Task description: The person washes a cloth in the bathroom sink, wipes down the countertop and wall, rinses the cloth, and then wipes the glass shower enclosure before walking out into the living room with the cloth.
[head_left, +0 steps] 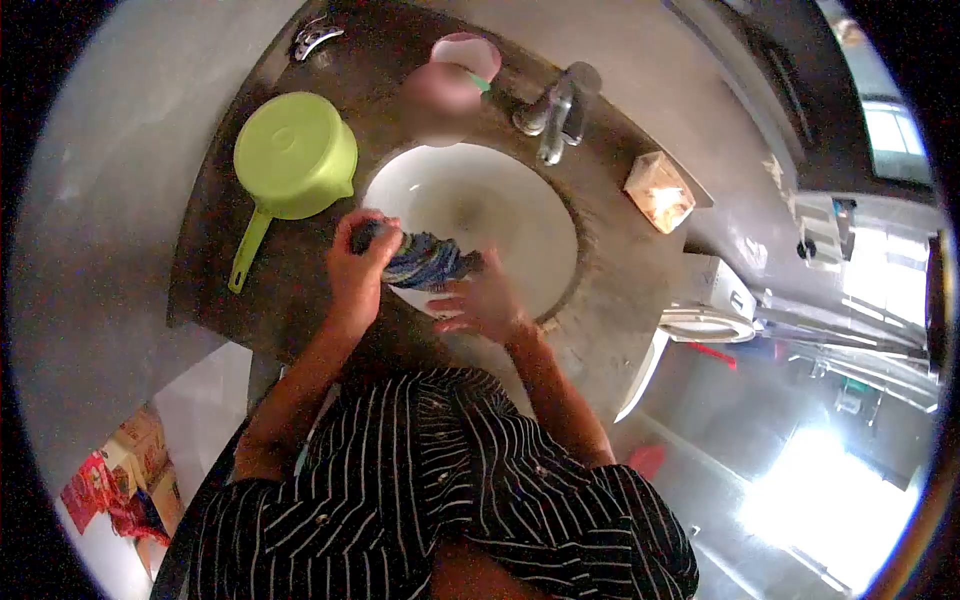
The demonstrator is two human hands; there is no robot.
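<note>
Over the near-left rim of the white sink basin (pixel 545 215) I see a twisted dark blue patterned cloth (pixel 425 262). My left hand (pixel 358 268) is closed around its left end, with a dark bunched bit showing between the fingers. My right hand (pixel 485 303) is at the cloth's other end. Its fingers are stretched apart below the cloth, and the thumb lies close to the end; whether it touches is unclear. The cloth's exact kind cannot be made out.
A lime green dipper (pixel 295 155) rests upside down on the dark counter (pixel 215 215), left of the basin. Behind the basin are a faucet (pixel 558 120) and a pink container (pixel 467 55). A box-shaped item (pixel 660 192) stands at the right. A toilet (pixel 710 322) is farther right.
</note>
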